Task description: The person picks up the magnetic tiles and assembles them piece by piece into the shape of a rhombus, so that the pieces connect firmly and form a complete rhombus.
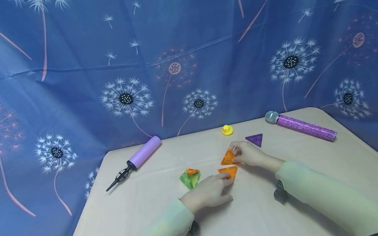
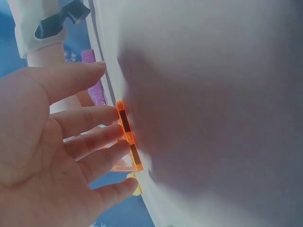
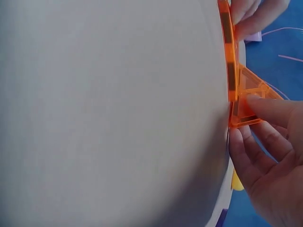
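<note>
Right hand (image 1: 248, 153) pinches one translucent orange triangle (image 1: 227, 158); splayed left hand (image 1: 211, 191) touches another triangle (image 1: 231, 170).

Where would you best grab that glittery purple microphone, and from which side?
Probably by the middle of its handle, from above, with the nearer right hand once free: the microphone lies flat on the table, its handle long and straight, its silver head round.

lilac pump (image 1: 145, 152) at left, yellow duck (image 1: 227, 130) between, glittery purple microphone (image 1: 306, 127) at right, blue dandelion cloth (image 1: 237, 74) behind
</note>
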The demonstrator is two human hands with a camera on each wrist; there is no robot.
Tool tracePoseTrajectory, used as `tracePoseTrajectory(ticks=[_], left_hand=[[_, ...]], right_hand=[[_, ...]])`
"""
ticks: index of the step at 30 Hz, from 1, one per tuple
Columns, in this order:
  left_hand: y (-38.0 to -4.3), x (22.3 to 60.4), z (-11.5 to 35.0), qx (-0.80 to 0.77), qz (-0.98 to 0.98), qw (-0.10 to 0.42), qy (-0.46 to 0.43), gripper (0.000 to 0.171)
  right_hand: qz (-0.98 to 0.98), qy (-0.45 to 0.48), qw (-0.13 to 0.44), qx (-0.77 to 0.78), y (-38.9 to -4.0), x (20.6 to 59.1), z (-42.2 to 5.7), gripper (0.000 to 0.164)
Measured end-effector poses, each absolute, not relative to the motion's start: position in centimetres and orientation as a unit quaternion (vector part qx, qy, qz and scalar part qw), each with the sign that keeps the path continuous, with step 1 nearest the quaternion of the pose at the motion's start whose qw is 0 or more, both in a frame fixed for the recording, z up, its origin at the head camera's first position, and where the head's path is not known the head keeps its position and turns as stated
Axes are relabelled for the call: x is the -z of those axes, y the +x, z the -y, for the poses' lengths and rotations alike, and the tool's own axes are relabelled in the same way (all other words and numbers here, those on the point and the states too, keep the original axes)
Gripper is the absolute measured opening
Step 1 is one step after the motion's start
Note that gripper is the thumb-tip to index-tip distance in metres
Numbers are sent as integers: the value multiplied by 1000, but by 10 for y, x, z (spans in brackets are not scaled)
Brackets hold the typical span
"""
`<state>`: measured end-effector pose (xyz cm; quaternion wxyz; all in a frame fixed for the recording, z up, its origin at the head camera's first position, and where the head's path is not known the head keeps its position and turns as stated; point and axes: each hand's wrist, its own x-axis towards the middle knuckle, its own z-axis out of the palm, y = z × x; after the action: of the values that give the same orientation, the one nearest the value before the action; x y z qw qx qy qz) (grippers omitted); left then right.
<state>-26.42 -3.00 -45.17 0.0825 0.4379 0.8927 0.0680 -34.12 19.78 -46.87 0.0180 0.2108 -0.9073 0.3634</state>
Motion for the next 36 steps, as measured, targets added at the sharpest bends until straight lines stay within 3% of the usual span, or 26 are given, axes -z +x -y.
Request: tracePoseTrajectory(ticks=[9,21,31,36], left_hand=[[-267,451,31,-82,-894,107,428,60],[-270,452,33,-85,-895,103,425,56],[-269,453,33,-89,-893,99,429,55],[-269,453,33,-88,-894,101,428,55]], right_hand=[[898,243,-2,-367,-338,468,-192,21],[898,247,-19,-363,-338,469,-189,16],[885,271,-53,-374,-341,469,-204,23],[906,248,9,-343,-346,470,-234,27]])
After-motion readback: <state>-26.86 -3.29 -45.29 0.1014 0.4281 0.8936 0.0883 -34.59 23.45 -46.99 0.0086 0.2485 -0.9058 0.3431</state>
